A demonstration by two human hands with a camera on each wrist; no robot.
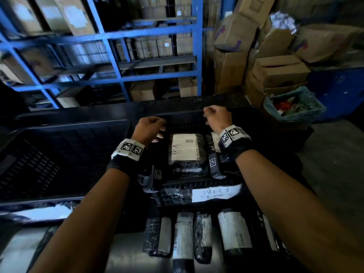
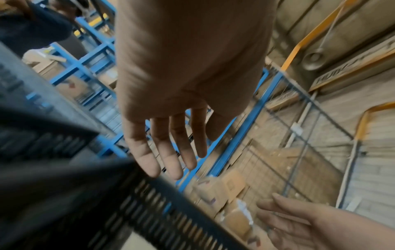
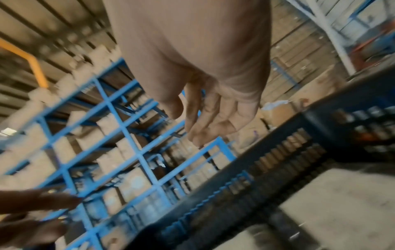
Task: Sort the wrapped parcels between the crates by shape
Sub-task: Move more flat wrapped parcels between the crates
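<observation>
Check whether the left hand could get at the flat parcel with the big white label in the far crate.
Probably yes: the left hand hangs empty just left of the flat parcel, which lies on top in the open crate, uncovered.

On my feed both forearms are bare, no sleeves. Each wrist wears a black fabric wrap topped by a white band of square black-and-white coded tags: the left-wrist band (image 1: 129,149) at centre frame, the right-wrist band (image 1: 233,134) right of centre. Small black camera blocks (image 1: 213,164) carrying similar tags hang beneath the wrists.
</observation>
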